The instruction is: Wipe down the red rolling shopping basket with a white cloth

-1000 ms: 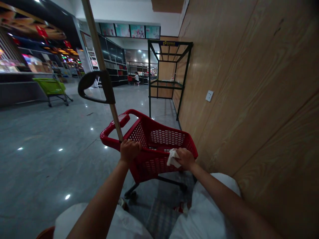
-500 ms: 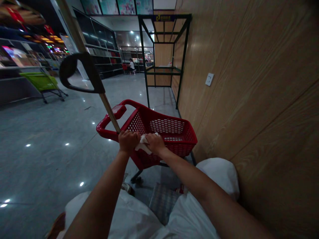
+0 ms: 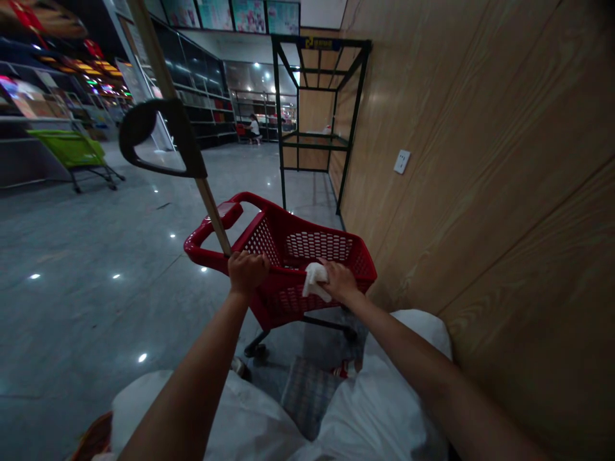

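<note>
A red plastic shopping cart (image 3: 321, 246) with perforated sides stands before me. My left hand (image 3: 247, 272) is closed on its near rim, close to the handle end. A light brown pole (image 3: 214, 218) with a dark loop-shaped piece (image 3: 163, 141) on it slants down to this hand; whether the fingers also grip the pole is hidden. Farther right along the same rim, my right hand (image 3: 340, 280) holds a crumpled white wipe (image 3: 316, 280) against the cart, with part of it hanging over the outer side.
A wood-panelled wall (image 3: 461, 192) with a socket (image 3: 401, 161) runs along the right. Beyond the cart stands a dark metal rack (image 3: 317, 141). A green shopping cart (image 3: 72, 150) is at the left; a person (image 3: 254, 128) crouches far back. A checked cloth (image 3: 310, 390) lies between my legs.
My right hand has slid right along the cart's rim with the white wipe, away from my left hand. The left hand keeps its place on the rim. The view has shifted slightly.
</note>
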`<state>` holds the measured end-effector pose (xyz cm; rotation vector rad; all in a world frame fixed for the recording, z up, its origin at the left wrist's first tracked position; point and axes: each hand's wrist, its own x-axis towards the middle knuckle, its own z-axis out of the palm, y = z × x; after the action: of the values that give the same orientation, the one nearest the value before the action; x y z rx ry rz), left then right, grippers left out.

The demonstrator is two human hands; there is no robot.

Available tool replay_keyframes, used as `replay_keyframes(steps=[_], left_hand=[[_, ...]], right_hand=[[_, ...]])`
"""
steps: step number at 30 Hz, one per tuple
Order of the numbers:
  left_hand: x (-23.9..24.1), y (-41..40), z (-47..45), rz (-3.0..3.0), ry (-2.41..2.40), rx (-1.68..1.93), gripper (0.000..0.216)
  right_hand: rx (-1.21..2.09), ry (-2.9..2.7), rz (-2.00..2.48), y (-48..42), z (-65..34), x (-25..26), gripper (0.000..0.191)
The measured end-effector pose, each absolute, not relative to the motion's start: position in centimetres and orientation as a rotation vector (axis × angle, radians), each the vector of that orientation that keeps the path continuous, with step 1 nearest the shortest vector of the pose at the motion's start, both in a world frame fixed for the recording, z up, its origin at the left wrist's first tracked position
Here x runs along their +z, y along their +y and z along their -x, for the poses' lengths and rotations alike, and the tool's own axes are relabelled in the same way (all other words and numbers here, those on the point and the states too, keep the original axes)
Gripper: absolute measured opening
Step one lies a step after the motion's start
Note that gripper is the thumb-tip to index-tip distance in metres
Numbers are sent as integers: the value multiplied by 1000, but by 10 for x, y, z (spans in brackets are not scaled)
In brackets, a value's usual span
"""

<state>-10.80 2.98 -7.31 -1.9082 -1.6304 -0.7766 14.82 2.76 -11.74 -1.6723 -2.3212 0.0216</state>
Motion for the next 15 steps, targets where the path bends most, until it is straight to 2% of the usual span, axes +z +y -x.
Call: replay_keyframes(steps=[2, 7, 10, 15], left_hand=[[-73, 29, 106, 1912, -1625, -789, 46], [-74, 27, 107, 1927, -1520, -725, 44], [-73, 27, 110, 1940, -1505, -695, 43], [-74, 29, 113, 1985, -1515, -746, 43]], right_hand=[[59, -2363, 1502, 29, -104, -111, 68], [44, -2342, 1346, 29, -46, -100, 43], [24, -2376, 1388, 28, -70, -105, 36], [-83, -2405, 1580, 23, -163, -127, 35]])
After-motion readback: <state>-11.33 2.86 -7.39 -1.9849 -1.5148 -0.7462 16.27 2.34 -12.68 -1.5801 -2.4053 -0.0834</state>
